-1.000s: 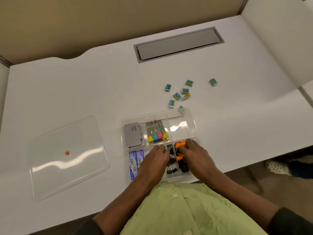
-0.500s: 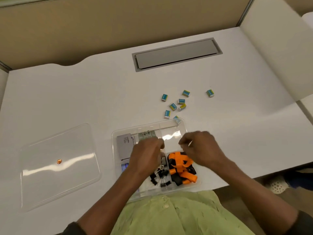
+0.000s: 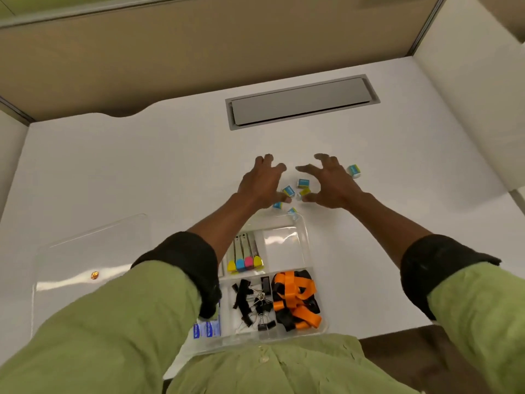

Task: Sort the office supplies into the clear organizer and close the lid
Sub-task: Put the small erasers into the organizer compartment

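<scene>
The clear organizer sits at the near edge of the white desk, holding coloured highlighters, black binder clips, orange and black straps and blue packets; its back right compartment is bare. Several small blue and yellow erasers lie scattered beyond it. My left hand and my right hand hover over the erasers, fingers spread, cupping the cluster from both sides; one eraser lies outside to the right. The clear lid rests flat on the left.
A grey cable hatch is set into the desk behind the erasers. Beige partition walls close off the back, and white panels stand at the right. My green sleeves cover the organizer's left compartments.
Both hands have left the organizer and reached forward over the erasers, fingers opening. The camera has tilted forward and closer to the desk.
</scene>
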